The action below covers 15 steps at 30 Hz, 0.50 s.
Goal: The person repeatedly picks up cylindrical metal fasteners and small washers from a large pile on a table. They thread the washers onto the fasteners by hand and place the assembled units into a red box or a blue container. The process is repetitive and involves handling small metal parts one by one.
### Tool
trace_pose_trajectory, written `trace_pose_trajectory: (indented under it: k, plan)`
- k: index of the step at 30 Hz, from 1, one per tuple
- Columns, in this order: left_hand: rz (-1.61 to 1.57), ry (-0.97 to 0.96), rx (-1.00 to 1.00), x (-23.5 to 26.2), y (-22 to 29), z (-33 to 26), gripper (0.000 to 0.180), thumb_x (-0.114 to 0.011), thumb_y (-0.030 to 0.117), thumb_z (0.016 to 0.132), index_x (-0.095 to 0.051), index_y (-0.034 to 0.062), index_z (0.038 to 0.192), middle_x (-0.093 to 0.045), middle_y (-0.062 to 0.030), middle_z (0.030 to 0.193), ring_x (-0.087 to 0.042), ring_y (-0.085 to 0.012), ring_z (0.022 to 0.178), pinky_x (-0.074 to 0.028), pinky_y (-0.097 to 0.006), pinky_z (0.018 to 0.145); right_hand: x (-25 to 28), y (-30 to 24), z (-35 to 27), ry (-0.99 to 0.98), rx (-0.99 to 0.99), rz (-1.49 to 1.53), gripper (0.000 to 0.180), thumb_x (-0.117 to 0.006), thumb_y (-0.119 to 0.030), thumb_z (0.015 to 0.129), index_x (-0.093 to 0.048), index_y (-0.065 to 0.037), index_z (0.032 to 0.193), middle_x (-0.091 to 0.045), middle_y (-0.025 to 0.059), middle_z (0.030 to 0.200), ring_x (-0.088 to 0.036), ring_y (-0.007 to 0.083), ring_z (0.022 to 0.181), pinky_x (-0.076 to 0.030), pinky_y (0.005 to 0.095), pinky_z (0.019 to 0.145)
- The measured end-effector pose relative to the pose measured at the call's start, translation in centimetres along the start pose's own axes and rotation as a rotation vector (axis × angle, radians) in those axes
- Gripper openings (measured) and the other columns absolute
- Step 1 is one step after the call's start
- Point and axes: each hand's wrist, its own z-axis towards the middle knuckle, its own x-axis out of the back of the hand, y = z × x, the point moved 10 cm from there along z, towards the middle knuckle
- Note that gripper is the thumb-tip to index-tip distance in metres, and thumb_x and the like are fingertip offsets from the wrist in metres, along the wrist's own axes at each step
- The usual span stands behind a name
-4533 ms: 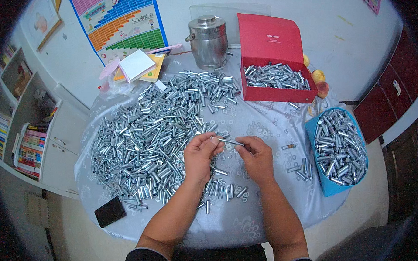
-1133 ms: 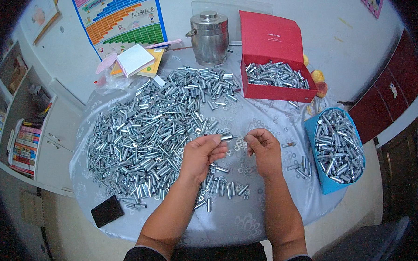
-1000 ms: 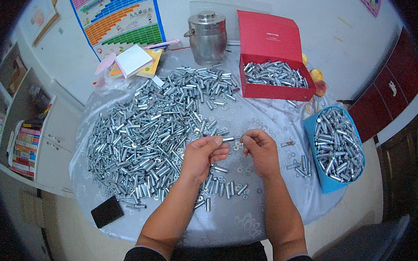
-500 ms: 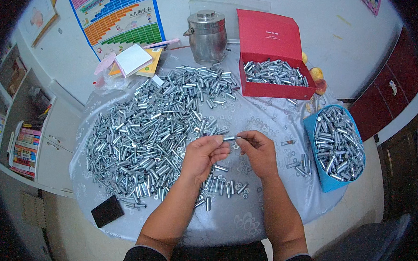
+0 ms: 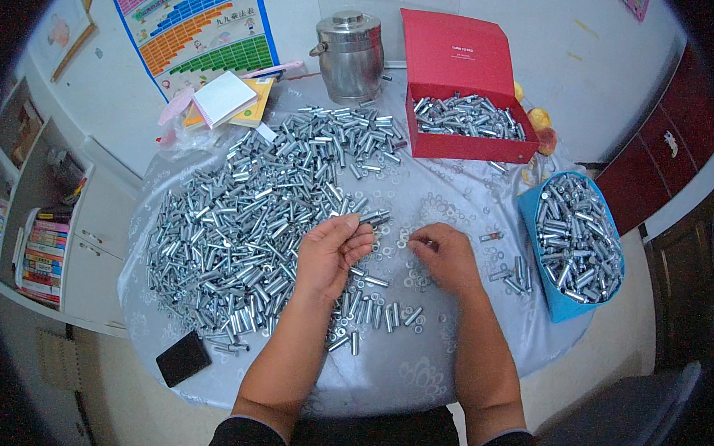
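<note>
My left hand (image 5: 329, 254) is closed at the right edge of a large heap of metal sleeves and bolts (image 5: 245, 226). A shiny metal sleeve (image 5: 375, 217) sticks out past its thumb and fingertips, close to other loose pieces. My right hand (image 5: 445, 257) is a short way to the right, low over the tablecloth, its fingers curled and thumb drawn in. Whatever those fingers hold, if anything, cannot be made out. Small washers (image 5: 404, 235) lie beside its fingertips. Between my forearms is a loose group of short sleeves and washers (image 5: 378, 313).
An open red box (image 5: 472, 148) of metal pieces stands at the back right, a blue bin (image 5: 557, 291) of them at the right edge. Behind the heap are a steel pot (image 5: 349, 59) and notepads (image 5: 224, 99). A black phone (image 5: 184, 360) lies front left.
My hands have drawn apart. The left has moved slightly left and up; the right has let go of the sleeve's end and curled its fingers in.
</note>
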Motion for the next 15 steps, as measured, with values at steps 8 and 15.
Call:
trace_pose_trajectory:
  k: [8, 15]
  plan:
    - [0.020, 0.042, 0.002, 0.4, 0.4, 0.1, 0.017, -0.061, 0.013, 0.092, -0.064, -0.0013, 0.100, -0.069, -0.0126, 0.088, -0.068, -0.0182, 0.073, -0.059, -0.027, 0.065, -4.9, -2.6, -0.6, -0.178, 0.198, -0.211, 0.020, -0.065, -0.022, 0.082, -0.068, -0.010, 0.097, -0.062, 0.0110, 0.094, -0.061, 0.0298, 0.089, -0.049, 0.0404, 0.079]
    - [0.056, 0.045, 0.003, 0.7, 0.2, 0.2, 0.017, -0.061, 0.013, 0.092, -0.064, -0.0011, 0.101, -0.069, -0.0125, 0.089, -0.068, -0.0174, 0.073, -0.058, -0.027, 0.066, -6.0, -4.1, -0.4, -0.221, 0.258, -0.305, 0.021, -0.064, -0.021, 0.082, -0.062, -0.009, 0.099, -0.057, 0.0122, 0.098, -0.061, 0.0326, 0.091, -0.051, 0.0439, 0.077]
